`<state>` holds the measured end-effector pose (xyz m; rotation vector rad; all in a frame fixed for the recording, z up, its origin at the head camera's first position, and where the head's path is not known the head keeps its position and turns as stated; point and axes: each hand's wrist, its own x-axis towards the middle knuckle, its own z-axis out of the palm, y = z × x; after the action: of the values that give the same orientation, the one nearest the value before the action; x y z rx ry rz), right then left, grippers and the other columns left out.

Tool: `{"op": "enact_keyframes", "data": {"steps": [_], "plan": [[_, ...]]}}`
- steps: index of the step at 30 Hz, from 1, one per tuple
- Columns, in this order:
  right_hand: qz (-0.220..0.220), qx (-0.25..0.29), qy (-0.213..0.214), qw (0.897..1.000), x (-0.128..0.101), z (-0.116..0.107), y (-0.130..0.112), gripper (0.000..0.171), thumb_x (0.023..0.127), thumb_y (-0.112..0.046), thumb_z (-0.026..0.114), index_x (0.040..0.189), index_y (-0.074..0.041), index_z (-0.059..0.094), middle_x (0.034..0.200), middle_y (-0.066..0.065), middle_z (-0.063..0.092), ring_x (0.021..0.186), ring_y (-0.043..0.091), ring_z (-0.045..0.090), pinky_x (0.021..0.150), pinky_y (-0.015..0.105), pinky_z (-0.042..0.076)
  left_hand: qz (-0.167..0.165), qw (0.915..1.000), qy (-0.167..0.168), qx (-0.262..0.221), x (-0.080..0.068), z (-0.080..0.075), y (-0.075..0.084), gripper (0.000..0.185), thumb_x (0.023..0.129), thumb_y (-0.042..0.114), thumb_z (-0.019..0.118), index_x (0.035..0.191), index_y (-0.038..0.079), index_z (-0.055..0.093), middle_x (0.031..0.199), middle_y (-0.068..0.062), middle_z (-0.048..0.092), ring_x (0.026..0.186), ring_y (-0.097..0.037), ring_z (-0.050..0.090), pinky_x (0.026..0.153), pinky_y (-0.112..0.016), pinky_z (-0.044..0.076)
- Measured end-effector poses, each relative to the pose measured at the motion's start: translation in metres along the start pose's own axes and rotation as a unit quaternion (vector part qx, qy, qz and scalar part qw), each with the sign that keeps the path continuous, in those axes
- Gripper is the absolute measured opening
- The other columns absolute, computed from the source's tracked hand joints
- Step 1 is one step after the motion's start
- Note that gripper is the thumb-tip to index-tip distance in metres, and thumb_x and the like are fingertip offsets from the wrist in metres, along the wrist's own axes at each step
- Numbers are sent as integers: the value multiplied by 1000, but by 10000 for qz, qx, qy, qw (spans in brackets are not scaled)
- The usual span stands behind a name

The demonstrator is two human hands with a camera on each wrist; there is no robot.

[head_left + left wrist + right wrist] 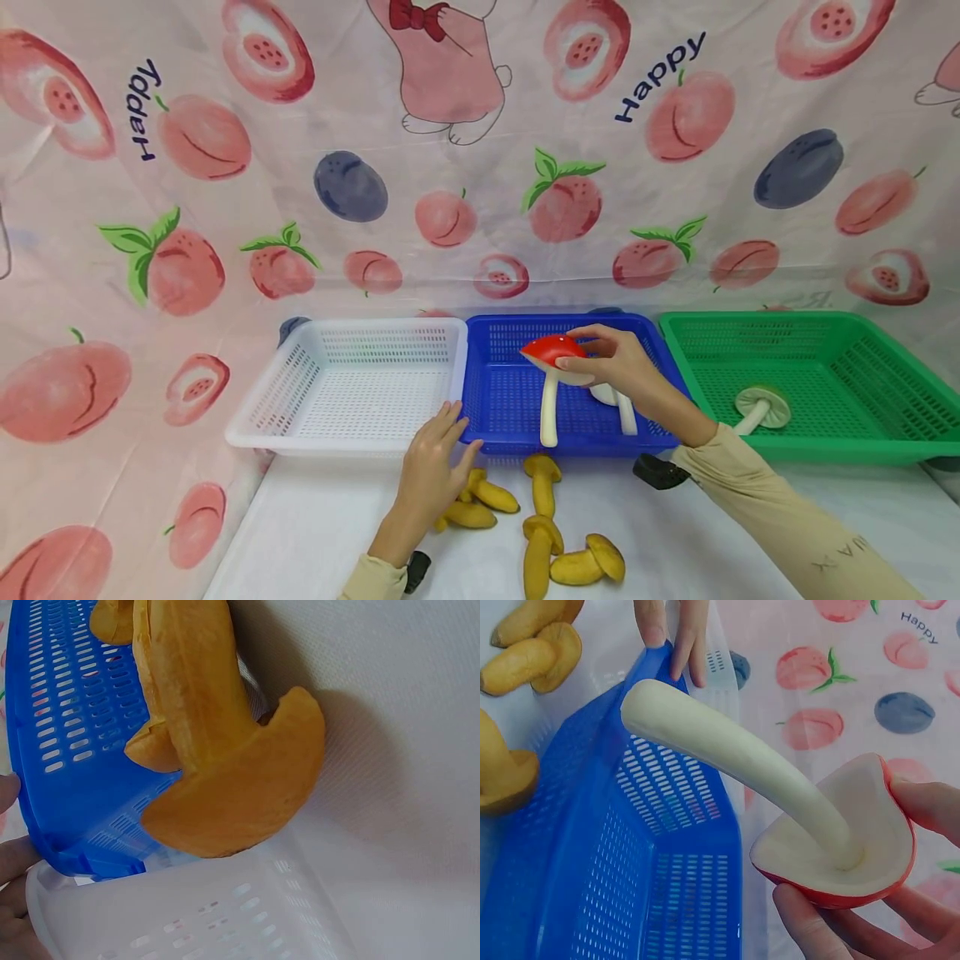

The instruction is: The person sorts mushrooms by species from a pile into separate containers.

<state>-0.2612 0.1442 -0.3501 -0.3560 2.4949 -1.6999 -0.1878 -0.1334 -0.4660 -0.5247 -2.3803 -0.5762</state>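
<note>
On my right hand (618, 360), the thumb and fingers (930, 806) are curled round the cap of a red mushroom (553, 352). I hold it above the blue basket (504, 400), cap up, with its white stem hanging down toward the basket floor. In the right wrist view the cap sits between thumb and fingertips, and the stem points away from the palm.

On my left hand (431, 467), the fingers are straight and spread. The fingertips touch the near rims where the white basket (352, 392) and the blue basket meet. The left hand holds nothing.

Containers, left to right: three baskets in a row against the fruit-print cloth (225, 167).
- White basket: I see nothing in it.
- Blue basket: one white mushroom (611, 398) lying on the floor, partly hidden behind my right wrist.
- Green basket (862, 375): one pale mushroom (761, 408) lying on its side.

On the white table (315, 525), in front of the baskets, lie yellow mushrooms (543, 517). I count five in the head view; two of them lie just beside my left hand.
</note>
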Motion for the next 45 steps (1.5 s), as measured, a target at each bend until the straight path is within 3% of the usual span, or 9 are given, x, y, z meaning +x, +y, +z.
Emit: {"op": "enact_keyframes", "data": {"steps": [10,15,31,35,40,45], "plan": [[366,143,268,9989,22,0,15,63,83,-32,73,133,-3,49,127,26,53,110,37,54,78,43,55,-17,10000,-18,-11,0,0,0,38,85,27,71,109,-3,68,129,-17,57,123,-32,50,99,-46,43],[496,61,283,9983,33,3,31,62,84,-31,72,134,-2,49,126,26,53,109,38,55,74,38,57,44,10000,22,32,0,0,0,37,85,25,71,109,-3,68,128,-17,57,122,-32,51,98,-46,43],[917,-1030,100,9904,43,20,61,63,83,-32,72,130,3,49,118,28,56,88,32,59,71,37,57,55,10000,10,28,-1,0,0,37,85,25,70,110,-3,68,129,-17,57,123,-31,50,98,-45,43],[840,-1450,102,9858,45,22,67,62,84,-33,71,129,5,49,117,27,56,88,32,58,70,36,56,58,10000,10,40,-2,1,-1,37,85,25,70,110,-3,68,129,-17,57,122,-31,51,98,-46,44],[507,-2124,42,9758,43,25,70,60,85,-29,69,126,9,50,117,28,56,95,35,55,82,44,53,76,10000,28,55,-2,2,0,37,85,25,71,110,-3,68,128,-17,57,122,-32,51,97,-46,44],[289,-2222,-77,9745,41,27,65,50,85,-20,66,122,11,53,115,29,57,96,36,57,80,45,52,-13,10000,-37,61,-1,-1,1,38,86,26,70,110,-3,68,128,-17,57,123,-31,50,99,-45,43]]}}
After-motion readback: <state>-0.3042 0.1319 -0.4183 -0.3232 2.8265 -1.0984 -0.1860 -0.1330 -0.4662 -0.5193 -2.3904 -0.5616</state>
